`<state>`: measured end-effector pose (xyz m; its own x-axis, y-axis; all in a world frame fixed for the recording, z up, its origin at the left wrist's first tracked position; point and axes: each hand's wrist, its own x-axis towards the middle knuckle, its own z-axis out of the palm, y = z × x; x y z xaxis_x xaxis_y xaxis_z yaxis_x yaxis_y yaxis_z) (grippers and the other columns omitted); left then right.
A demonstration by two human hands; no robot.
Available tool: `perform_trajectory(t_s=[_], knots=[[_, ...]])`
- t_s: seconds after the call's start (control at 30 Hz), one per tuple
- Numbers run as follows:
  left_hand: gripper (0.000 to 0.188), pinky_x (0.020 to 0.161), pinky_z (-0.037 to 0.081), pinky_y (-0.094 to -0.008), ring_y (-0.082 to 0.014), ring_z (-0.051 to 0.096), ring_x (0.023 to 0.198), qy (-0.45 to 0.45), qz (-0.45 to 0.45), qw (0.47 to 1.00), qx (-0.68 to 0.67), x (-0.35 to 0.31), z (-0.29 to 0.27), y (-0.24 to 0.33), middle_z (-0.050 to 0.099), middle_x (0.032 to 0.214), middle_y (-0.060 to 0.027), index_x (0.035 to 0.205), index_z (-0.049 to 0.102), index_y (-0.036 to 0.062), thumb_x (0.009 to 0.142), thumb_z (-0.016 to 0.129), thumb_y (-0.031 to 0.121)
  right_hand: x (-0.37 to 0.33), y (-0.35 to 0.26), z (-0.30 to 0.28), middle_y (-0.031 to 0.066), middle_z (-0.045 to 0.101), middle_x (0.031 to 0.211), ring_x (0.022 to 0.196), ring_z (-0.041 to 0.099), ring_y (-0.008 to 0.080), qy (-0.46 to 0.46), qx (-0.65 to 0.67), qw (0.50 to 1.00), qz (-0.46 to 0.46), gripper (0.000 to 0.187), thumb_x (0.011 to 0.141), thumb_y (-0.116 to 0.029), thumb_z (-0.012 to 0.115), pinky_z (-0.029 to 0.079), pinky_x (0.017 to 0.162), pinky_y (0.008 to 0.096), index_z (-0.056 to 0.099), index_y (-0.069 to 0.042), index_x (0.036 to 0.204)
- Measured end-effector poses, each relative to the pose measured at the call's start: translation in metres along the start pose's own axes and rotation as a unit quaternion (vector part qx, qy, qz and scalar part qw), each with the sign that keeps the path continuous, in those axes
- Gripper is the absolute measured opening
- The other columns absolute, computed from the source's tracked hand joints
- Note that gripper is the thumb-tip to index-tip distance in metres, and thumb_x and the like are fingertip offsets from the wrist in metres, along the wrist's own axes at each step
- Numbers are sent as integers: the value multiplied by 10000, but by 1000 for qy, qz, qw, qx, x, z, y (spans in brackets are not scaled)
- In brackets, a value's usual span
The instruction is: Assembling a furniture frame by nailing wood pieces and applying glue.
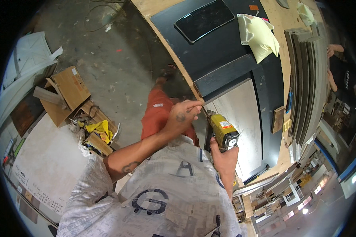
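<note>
My right hand [224, 157] is wrapped round a yellow and black nail gun [224, 127], whose narrow nose points at the near left corner of a light grey panel [241, 118]. The panel lies inside a dark frame on the workbench. My left hand [186, 114] is beside the nose, its index finger reaching to the panel's corner and the other fingers curled. Whether something small is pinched in those fingers is hidden.
A phone [204, 19] and a pale yellow bag [259, 37] lie on the black board [209, 51]. A small wood block [278, 119] and stacked long boards [304, 83] are at the right. Another person's hand [334, 49] shows beyond. A cardboard box [73, 85] stands left.
</note>
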<state>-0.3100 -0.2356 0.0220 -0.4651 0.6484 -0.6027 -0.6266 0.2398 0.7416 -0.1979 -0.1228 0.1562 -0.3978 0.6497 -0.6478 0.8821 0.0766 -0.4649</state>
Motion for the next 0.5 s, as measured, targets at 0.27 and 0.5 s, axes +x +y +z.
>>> perform_trajectory(t_s=[0.27,0.5], knots=[[289,640,512,-307,-181,660,693,41,82,995,46,7,2,-15,662,850,-117,1138,703,-1,964,623,215,2,6,1,46,654,649,536,597,115,9,-9,1000,-8,210,868,-157,720,473,531,299,701,47,917],[248,650,496,-329,-211,655,702,48,91,991,81,8,2,-17,670,828,-124,1115,718,22,949,638,187,3,5,-1,48,660,656,538,599,116,14,-27,999,-41,215,869,-165,718,472,534,298,703,41,926]])
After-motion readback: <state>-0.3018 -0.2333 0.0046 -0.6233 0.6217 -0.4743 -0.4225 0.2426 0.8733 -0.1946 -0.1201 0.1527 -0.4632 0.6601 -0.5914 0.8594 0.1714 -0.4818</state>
